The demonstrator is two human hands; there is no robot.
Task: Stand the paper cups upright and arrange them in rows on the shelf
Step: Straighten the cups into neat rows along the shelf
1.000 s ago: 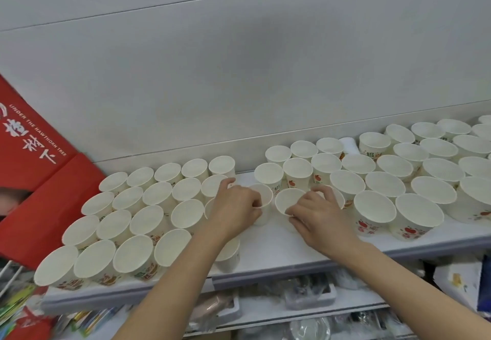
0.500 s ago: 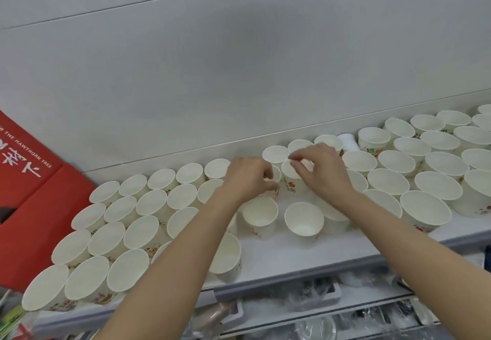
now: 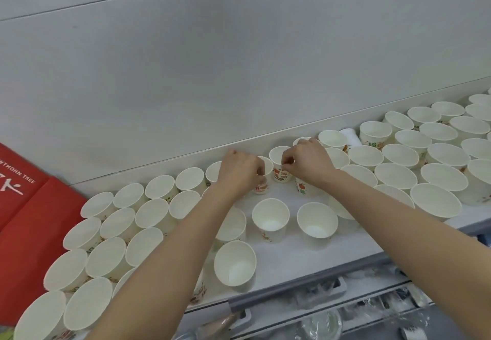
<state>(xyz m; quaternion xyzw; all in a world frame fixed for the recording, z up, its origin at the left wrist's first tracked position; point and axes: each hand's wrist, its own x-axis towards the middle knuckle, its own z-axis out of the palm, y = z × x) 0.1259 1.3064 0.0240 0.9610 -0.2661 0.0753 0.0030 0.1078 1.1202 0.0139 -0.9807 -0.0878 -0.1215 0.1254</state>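
Several white paper cups with fruit prints stand upright on a white shelf (image 3: 289, 262). One block of rows fills the left (image 3: 148, 214), another the right (image 3: 414, 161). My left hand (image 3: 241, 172) grips a cup (image 3: 263, 180) near the back wall. My right hand (image 3: 308, 164) pinches the rim of the cup beside it (image 3: 279, 164). Closer to me, two cups (image 3: 270, 220) (image 3: 317, 220) stand apart in the gap, and a third (image 3: 235, 265) stands near the front edge. One cup (image 3: 352, 136) at the back lies on its side or upside down.
A grey panel wall (image 3: 239, 73) rises right behind the shelf. A red printed box (image 3: 24, 220) stands at the left end. Below the front edge, a lower shelf (image 3: 332, 321) holds plastic-wrapped goods.
Both hands left the two cups in the middle gap and reached back to the rear rows, where each now holds a cup. The view has shifted slightly.
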